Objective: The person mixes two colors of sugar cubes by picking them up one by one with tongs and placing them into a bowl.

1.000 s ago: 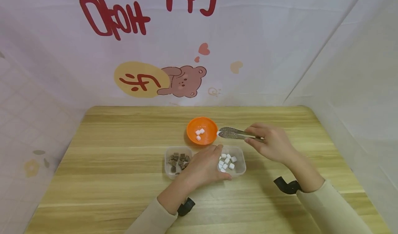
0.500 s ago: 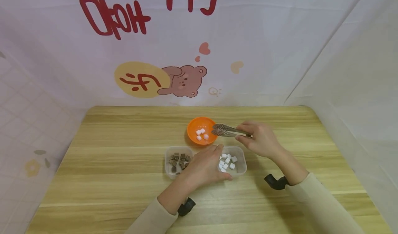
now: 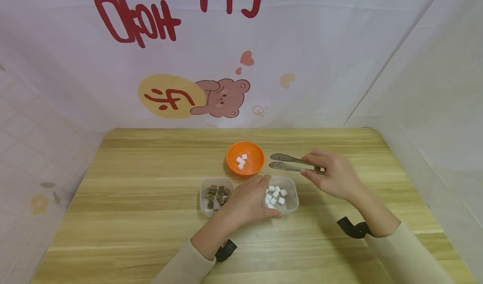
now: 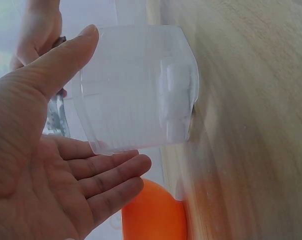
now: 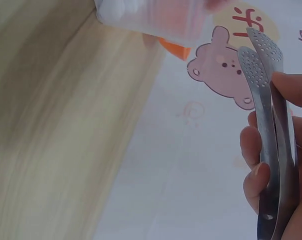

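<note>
My left hand [image 3: 245, 204] spans the clear plastic container [image 3: 293, 207] of white cubes [image 3: 276, 194], thumb on the near side and fingers on the far side. In the left wrist view, the container [image 4: 126, 85] lies between thumb and fingers. Metal tongs [image 3: 287, 157] with perforated tips are in my right hand [image 3: 333, 176], right of the orange bowl [image 3: 257, 166]. Their tips stand apart with nothing between them. Several white cubes [image 3: 240, 161] lie together in the bowl. In the right wrist view, the fingers wrap the tongs [image 5: 265, 115].
Left of the white cubes, another clear container [image 3: 202, 206] holds brown cubes [image 3: 213, 196], partly hidden by my left hand and forearm. Black curved pieces [image 3: 225, 251] sit at both wrists. A white printed cloth [image 3: 302, 45] rises behind the wooden table [image 3: 143, 217].
The tongs brought a white cube over the bowl and let it go among the others. My right hand then drew the tongs back right, their tips parting. My left hand has stayed put.
</note>
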### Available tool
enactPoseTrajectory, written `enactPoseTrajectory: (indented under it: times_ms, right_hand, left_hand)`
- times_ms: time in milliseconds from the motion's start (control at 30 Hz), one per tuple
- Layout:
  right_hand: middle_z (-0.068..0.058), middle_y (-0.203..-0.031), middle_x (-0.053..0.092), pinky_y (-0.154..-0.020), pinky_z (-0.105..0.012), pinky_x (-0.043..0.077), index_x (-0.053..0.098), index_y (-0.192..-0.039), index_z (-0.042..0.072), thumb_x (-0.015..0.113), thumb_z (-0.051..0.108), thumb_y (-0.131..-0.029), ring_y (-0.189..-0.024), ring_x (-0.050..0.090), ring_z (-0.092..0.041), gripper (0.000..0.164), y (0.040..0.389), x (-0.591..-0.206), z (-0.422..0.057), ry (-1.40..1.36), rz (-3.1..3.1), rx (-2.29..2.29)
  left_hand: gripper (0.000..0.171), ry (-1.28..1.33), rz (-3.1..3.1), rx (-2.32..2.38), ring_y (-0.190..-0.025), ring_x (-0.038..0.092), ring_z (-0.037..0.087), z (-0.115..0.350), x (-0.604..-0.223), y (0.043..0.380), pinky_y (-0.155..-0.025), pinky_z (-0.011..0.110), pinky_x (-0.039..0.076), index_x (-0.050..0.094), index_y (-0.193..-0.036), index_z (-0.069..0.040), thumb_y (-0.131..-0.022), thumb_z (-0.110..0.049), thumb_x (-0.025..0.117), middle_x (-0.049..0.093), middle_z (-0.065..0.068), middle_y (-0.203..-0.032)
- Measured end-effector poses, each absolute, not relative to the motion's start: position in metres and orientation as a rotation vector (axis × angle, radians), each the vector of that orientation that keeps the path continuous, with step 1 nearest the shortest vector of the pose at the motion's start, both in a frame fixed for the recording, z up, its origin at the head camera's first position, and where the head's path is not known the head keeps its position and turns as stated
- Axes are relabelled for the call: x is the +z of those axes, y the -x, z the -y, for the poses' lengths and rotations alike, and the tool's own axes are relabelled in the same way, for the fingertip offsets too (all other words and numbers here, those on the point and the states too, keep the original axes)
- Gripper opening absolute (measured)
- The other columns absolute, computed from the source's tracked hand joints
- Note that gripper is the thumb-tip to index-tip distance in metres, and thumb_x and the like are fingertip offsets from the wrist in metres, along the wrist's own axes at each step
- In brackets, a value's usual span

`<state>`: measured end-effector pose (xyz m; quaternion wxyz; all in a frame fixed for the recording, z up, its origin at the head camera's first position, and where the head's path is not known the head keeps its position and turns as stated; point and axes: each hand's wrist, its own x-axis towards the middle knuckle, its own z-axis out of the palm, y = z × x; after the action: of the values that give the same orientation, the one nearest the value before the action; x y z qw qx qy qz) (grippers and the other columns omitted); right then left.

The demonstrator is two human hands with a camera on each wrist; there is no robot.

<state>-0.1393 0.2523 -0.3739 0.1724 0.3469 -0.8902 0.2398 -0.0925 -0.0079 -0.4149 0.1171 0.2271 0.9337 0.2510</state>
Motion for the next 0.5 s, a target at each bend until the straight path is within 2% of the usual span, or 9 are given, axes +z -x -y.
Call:
enactPoseTrajectory:
  times_ms: [200,500]
  right_hand:
    - [0.004,-0.094,0.073,-0.053,-0.016,0.04,0.081,-0.101,0.008,0.086,0.007,-0.074,-0.066,0.055,-0.002,0.027,0.128,-0.365,-0.259,-1.045,2.476,0.646]
    - [0.004,-0.097,0.075,-0.052,-0.017,0.042,0.08,-0.101,0.008,0.086,0.013,-0.076,-0.066,0.054,0.001,0.026,0.118,-0.358,-0.265,-1.079,2.552,0.511]
  left_hand:
    - [0.107,-0.664,-2.741,0.73,-0.137,0.054,0.027,0.009,-0.415,0.092,-0.111,0.045,0.047,0.044,-0.156,0.0,-0.078,-0.058,0.088,0.055,0.014,-0.152]
    - [0.107,-0.668,-2.743,0.718,-0.138,0.053,0.027,0.008,-0.416,0.092,-0.112,0.045,0.047,0.044,-0.156,0.0,-0.078,-0.058,0.088,0.054,0.014,-0.152]
